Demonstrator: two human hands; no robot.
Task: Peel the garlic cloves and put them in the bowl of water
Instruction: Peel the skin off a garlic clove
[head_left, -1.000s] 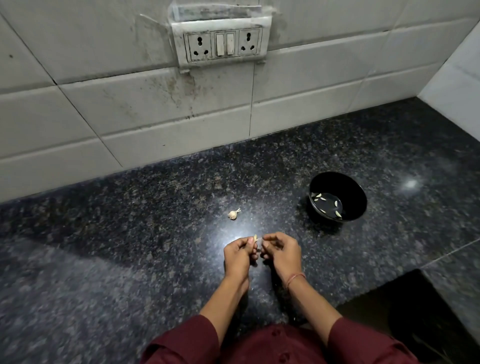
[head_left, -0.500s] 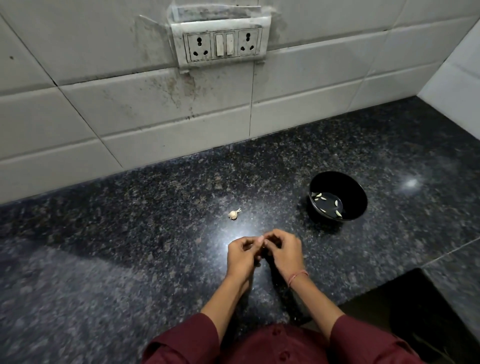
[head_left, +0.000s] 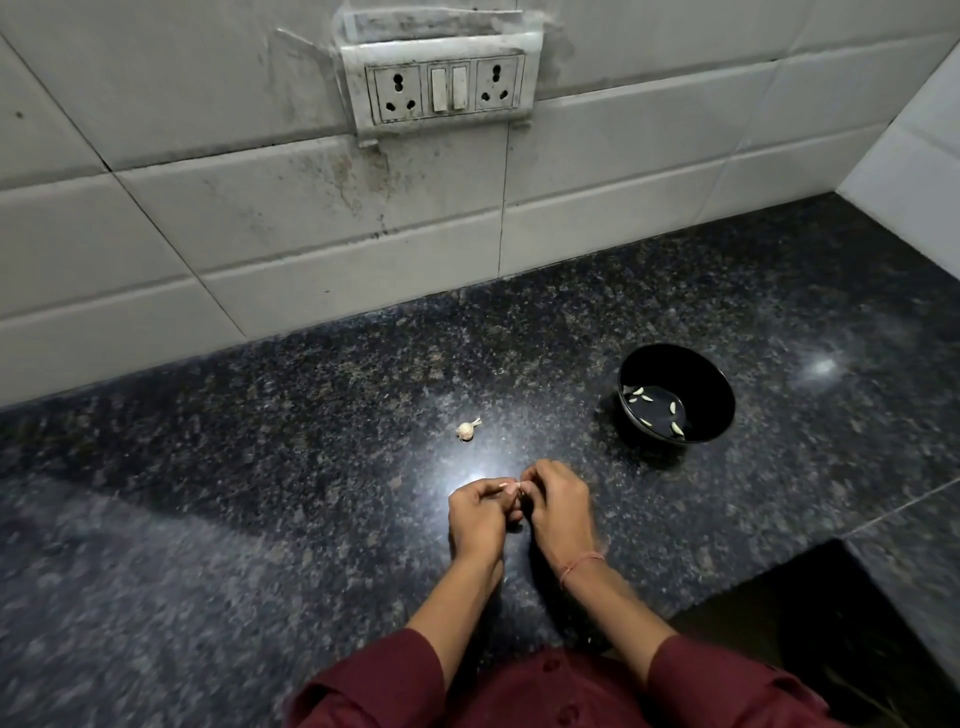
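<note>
Pale garlic clove (head_left: 512, 488) inside fingertip grip (mostly hidden): left hand (head_left: 479, 519), right hand (head_left: 560, 512).

No text, label, brand, number or sign can be read anywhere. The socket plate (head_left: 441, 88) on the wall shows only pin holes and two blank switches under grime. The bowl (head_left: 714, 382), below and to the right of the plate, has plain black walls with no mark that can be made out.
</note>
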